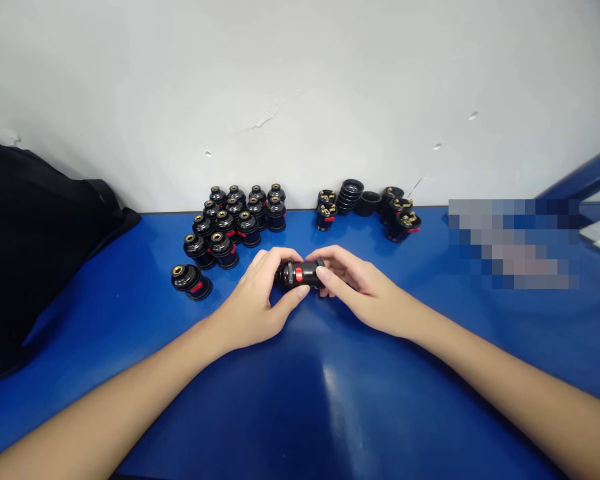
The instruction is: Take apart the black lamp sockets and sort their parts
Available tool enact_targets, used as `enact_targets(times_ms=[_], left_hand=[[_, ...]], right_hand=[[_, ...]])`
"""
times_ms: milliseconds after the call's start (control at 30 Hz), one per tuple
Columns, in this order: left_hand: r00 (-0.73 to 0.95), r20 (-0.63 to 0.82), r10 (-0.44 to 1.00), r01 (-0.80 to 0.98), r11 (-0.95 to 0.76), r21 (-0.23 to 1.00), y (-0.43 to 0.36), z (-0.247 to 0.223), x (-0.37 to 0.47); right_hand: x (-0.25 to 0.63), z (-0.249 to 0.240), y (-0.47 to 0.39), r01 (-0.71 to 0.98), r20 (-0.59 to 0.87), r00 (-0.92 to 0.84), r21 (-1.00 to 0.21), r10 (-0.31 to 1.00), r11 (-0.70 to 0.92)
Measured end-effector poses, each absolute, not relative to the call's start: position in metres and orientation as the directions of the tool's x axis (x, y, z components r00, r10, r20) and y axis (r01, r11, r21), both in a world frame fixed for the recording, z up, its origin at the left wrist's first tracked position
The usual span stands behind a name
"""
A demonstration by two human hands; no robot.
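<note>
Person's got a black lamp socket (pixel 310 275) lying sideways around the middle of the blue table (pixel 220 413) — left hand (pixel 263 300) clamped round its capped end, right hand (pixel 357 287) pinching the other, red tab (pixel 299 274) showing between them. A bunch of capped sockets (pixel 235 210) stands left of centre toward the table's back edge, while open cups (pixel 325 222) and a stack of black rings (pixel 351 198) sit further right — pretty much along that same edge.
</note>
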State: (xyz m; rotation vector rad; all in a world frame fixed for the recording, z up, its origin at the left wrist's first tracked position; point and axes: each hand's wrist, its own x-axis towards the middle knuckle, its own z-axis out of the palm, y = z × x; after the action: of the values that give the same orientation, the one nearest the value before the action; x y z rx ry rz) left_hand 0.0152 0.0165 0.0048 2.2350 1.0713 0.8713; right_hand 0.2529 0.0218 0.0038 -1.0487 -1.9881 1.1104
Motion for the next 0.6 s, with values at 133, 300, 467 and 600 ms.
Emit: enact_targets(times_ms=[133, 300, 467, 600], left_hand=[[0.487, 0.315, 0.814, 0.489, -0.553, 0.675, 0.0167, 0.0044, 0.0157], [0.484, 0.308, 0.819, 0.478, -0.542, 0.691, 0.0165, 0.0034, 0.0148], [0.497, 0.298, 0.815, 0.477, -0.543, 0.691, 0.0162, 0.0045, 0.0143], [0.491, 0.275, 0.826, 0.479, -0.520, 0.707, 0.0167, 0.0060, 0.0147]], right_hand=[[0.2549, 0.0040, 0.0207, 0.326, 0.178, -0.536, -0.858, 0.825, 0.397], [0.2553, 0.0037, 0.0214, 0.324, 0.146, -0.512, -0.880, 0.846, 0.348], [0.2565, 0.0026, 0.0214, 0.313, 0.146, -0.525, -0.883, 0.838, 0.349], [0.2563, 0.0027, 0.0198, 0.307, 0.171, -0.535, -0.873, 0.827, 0.379]])
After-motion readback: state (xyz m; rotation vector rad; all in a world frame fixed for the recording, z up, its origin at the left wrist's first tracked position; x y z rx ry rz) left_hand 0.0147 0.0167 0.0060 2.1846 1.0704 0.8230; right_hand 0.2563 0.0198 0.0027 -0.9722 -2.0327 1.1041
